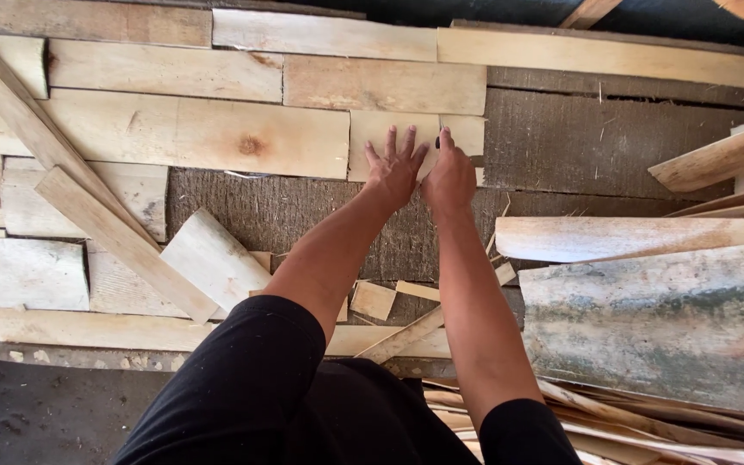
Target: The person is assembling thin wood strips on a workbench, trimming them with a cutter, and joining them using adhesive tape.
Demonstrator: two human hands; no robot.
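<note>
The person wears a plain black top with short sleeves, one ending above each elbow, leaving both forearms bare. Black clothing also covers the lap at the bottom of the view. The left hand [394,170] and right hand [449,176] are bare, without gloves, rings or a watch.

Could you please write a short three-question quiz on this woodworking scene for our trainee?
1. True or false: the left hand lies flat with fingers spread on the small pale board.
2. The right hand is: A fist-like, pressing the board's right part; B lifting a hammer.
3. What dark surface lies bare to the right of the hands?

Key: 1 true; 2 A; 3 a rough dark mat or panel.
</note>
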